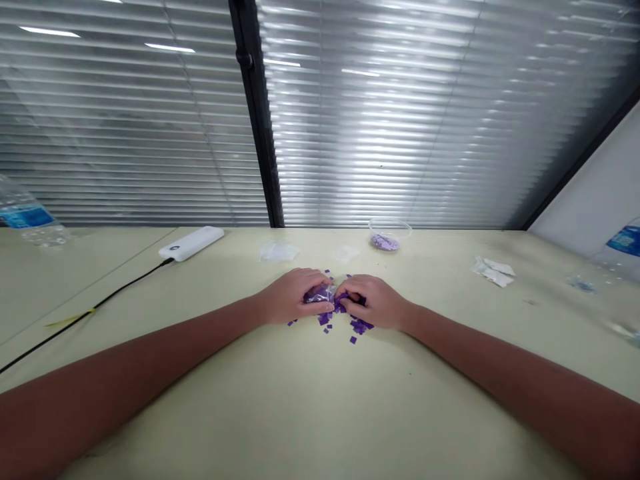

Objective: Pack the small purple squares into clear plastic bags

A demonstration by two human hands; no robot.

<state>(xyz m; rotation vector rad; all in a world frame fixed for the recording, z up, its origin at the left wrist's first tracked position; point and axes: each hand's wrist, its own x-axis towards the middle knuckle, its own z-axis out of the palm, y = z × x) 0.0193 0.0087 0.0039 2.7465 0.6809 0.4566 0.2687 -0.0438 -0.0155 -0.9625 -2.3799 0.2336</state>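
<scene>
Fingers [320, 283] of both hands curl in narrowly around a small clear plastic bag [318, 294], their tips almost meeting over it. The left hand [293, 297] pinches most of the bag, while the right hand [373, 301] closes over the bag's right end, though its grip there is partly hidden. Crumpled between the hands, the bag has no sharp long axis; the visible part runs roughly side to side, and which way its mouth points cannot be told. Its film glints, with purple showing through.

The bag sits near the front middle of a pale cream table [300, 407], just above the loose purple squares [360, 325] scattered beneath and between the hands. A few lie farther out, on both sides.

Beyond the hands lie two flat, clear plastic scraps [278, 251], and a small transparent dish [385, 235] holding lilac bits stands near the far edge. To the right are crumpled white packets [493, 271], a faint bluish scrap [581, 285], and a partly seen water bottle [623, 243]. To the left are a white power bank [191, 243] with a black cable [95, 308] trailing toward the near left, and another water bottle [27, 212]. Nothing stands between the hands and these things. Slatted window blinds [380, 120] rise behind the table.
</scene>
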